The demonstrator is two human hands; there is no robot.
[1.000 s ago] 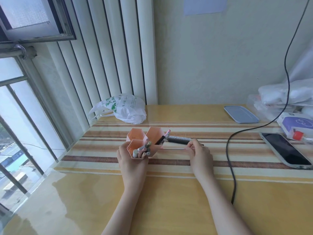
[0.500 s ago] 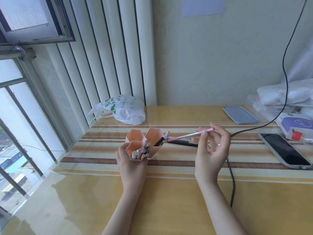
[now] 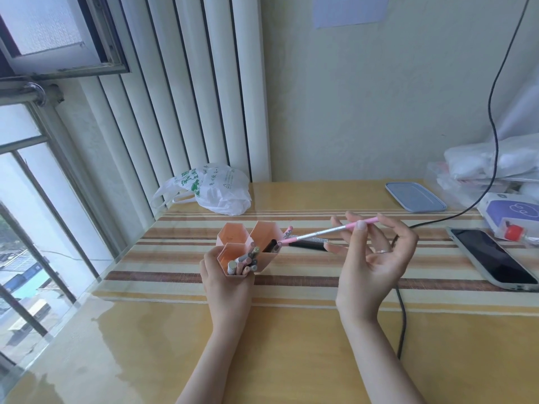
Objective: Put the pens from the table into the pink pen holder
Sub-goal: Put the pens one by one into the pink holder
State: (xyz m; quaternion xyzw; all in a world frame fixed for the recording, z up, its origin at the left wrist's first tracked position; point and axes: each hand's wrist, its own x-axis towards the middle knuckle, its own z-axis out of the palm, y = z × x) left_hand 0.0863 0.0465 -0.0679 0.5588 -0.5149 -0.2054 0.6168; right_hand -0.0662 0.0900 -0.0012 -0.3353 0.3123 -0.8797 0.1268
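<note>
The pink pen holder (image 3: 233, 236) has three hexagonal cells and stands on the striped mat. My left hand (image 3: 226, 282) grips its near cell from the front; that cell holds several pens (image 3: 246, 259). My right hand (image 3: 372, 258) pinches a thin pink and silver pen (image 3: 323, 232) near its back end, above the table. The pen's tip points left at the rim of the right cell. A black pen (image 3: 307, 245) lies on the mat just right of the holder, and another pen leans out of the right cell.
A phone (image 3: 493, 258) lies face up at the right, with a black cable (image 3: 401, 316) running past my right wrist. A white plastic bag (image 3: 215, 189) sits behind the holder, a blue lid (image 3: 414, 196) at the back right, boxes and bags at the far right edge.
My right hand picked the pink pen up off the mat and raised it, tip turned toward the holder. My left hand stayed on the holder.
</note>
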